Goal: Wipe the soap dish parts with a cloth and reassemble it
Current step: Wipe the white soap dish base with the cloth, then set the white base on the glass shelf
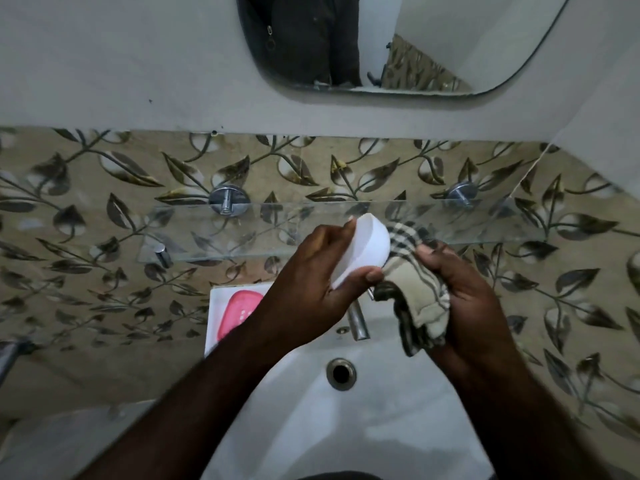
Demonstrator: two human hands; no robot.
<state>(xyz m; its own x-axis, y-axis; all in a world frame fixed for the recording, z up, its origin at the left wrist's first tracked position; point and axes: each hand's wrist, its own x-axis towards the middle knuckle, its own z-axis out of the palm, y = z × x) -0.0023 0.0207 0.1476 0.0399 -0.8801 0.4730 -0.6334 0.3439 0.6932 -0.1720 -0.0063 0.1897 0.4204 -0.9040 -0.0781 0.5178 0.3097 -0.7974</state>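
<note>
Soap dish base (367,249) tilted mid-frame — fingers of left hand (311,275) clamp it so right hand (462,289), fingers clutching cloth (417,294), can wipe.

My left hand (311,271) holds the soap dish base (363,251) above the tap (358,320), touching the cloth (415,292) in my right hand (464,292) to its right. The other dish part (239,311) lies on the sink (216,327), rear left. The glass shelf (207,237) runs behind, under the mirror (381,46)

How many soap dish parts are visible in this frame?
2. The white part is held in the left hand against the cloth; the pink part lies on the sink ledge, partly behind that forearm. Others may be hidden.
</note>
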